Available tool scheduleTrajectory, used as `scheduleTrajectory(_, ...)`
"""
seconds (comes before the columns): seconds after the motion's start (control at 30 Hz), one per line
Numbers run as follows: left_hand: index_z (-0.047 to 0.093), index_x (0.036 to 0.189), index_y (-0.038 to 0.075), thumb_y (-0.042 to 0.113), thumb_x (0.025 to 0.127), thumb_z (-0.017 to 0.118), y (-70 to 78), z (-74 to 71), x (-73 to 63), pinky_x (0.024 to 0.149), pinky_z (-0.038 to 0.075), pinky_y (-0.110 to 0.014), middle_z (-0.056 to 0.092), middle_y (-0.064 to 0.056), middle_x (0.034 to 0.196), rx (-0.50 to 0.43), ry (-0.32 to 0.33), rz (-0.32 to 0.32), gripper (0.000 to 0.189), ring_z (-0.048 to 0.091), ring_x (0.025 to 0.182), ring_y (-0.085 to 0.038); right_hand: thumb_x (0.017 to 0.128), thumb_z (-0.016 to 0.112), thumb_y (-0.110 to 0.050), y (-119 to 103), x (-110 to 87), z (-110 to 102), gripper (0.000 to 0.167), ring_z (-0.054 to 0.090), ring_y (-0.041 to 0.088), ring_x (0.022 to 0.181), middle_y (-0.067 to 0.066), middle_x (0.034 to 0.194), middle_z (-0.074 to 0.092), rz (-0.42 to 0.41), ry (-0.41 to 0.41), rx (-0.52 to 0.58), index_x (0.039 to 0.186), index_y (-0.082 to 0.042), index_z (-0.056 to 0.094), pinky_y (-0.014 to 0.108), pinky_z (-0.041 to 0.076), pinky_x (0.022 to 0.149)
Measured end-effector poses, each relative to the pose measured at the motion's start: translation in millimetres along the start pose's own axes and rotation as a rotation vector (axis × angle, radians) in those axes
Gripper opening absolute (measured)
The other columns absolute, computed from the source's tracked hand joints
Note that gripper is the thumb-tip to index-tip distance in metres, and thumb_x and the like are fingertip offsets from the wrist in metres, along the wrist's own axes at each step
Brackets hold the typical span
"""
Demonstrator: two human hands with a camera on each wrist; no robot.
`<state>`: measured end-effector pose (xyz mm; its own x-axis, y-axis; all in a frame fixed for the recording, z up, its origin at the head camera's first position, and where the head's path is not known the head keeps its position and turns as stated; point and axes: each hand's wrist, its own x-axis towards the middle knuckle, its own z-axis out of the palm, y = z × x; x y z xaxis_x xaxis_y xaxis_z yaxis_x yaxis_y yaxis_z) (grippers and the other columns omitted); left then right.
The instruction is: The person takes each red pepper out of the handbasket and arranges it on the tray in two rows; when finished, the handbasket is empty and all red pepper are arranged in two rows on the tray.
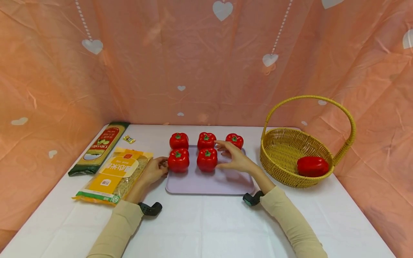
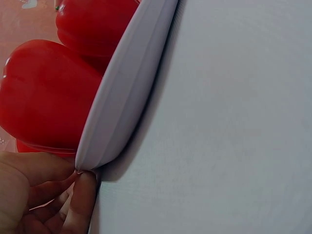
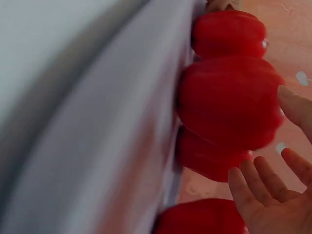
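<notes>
Several red bell peppers stand stem up on a pale lilac tray [image 1: 209,186]. My left hand [image 1: 155,170] is at the tray's left edge, beside the front left bell pepper [image 1: 178,161]. In the left wrist view, the thumb and fingers [image 2: 83,195] pinch the tray's rim. My right hand [image 1: 236,157] is over the tray, its fingers spread just right of the front middle bell pepper [image 1: 207,160]. The right wrist view shows its thumb close to that pepper [image 3: 229,102]; whether they touch I cannot tell. Behind that hand sits the back right bell pepper [image 1: 235,139].
A yellow wicker basket [image 1: 280,175] with a tall handle stands at the right, a red bell pepper [image 1: 312,166] lying inside. On the left lie a yellow noodle bag [image 1: 109,175], a dark green packet [image 1: 100,148] and a small wrapped sweet [image 1: 129,139]. A pink curtain hangs behind.
</notes>
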<state>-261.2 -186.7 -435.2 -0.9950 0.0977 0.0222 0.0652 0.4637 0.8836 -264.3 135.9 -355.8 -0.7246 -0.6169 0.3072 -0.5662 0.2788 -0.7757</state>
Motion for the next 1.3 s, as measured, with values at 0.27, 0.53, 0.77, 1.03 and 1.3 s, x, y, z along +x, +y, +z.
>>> scheduleTrajectory(0.27, 0.05, 0.122, -0.012, -0.006, 0.083, 0.056, 1.8, 0.5, 0.1, 0.061, 0.055, -0.027, 0.054, -0.017, 0.092, 0.019, -0.006, -0.03, 0.04, 0.053, 0.073, -0.019, 0.07, 0.075, 0.008, -4.8, -10.3, -25.5, 0.077, 0.045, 0.044, 0.116, 0.03, 0.128, 0.043, -0.014, 0.081, -0.009, 0.136, 0.006, 0.036, 0.054, 0.038, 0.099)
scheduleTrajectory(0.53, 0.051, 0.121, -0.011, -0.006, 0.083, 0.056, 2.6, 0.5, 0.0, 0.062, 0.055, -0.027, 0.055, -0.017, 0.092, 0.027, 0.003, -0.035, 0.039, 0.053, 0.074, -0.02, 0.072, 0.075, 0.005, 13.4, -32.0, -65.8, 0.074, 0.045, 0.039, 0.117, 0.021, 0.128, 0.045, -0.022, 0.201, -0.046, 0.136, 0.001, 0.039, 0.044, 0.04, 0.1)
scheduleTrajectory(0.77, 0.05, 0.122, -0.011, -0.006, 0.083, 0.053, 2.1, 0.8, -0.7, 0.062, 0.054, -0.025, 0.055, -0.016, 0.091, 0.011, -0.006, -0.028, 0.039, 0.054, 0.075, -0.019, 0.075, 0.074, 0.0, 10.0, -58.4, -101.7, 0.069, 0.05, 0.032, 0.114, 0.015, 0.124, 0.049, 0.028, 0.278, -0.119, 0.136, -0.003, 0.041, 0.033, 0.043, 0.098)
scheduleTrajectory(1.03, 0.05, 0.122, -0.012, -0.006, 0.084, 0.051, 0.1, 0.1, -0.2, 0.063, 0.055, -0.027, 0.055, -0.017, 0.092, 0.004, -0.008, -0.025, 0.039, 0.055, 0.075, -0.019, 0.08, 0.07, -0.003, 5.3, -85.5, -140.8, 0.061, 0.051, 0.004, 0.111, 0.003, 0.125, 0.051, 0.122, 0.237, -0.163, 0.135, -0.004, 0.042, 0.012, 0.042, 0.09)
scheduleTrajectory(1.3, 0.05, 0.122, -0.012, -0.007, 0.084, 0.052, 0.3, 0.3, -0.1, 0.062, 0.055, -0.026, 0.056, -0.017, 0.092, 0.005, -0.011, -0.017, 0.039, 0.056, 0.073, -0.018, 0.085, 0.066, -0.013, 12.0, -108.5, -172.0, 0.052, 0.048, 0.0, 0.111, -0.004, 0.124, 0.052, 0.29, 0.196, -0.22, 0.133, -0.01, 0.046, 0.01, 0.043, 0.084)
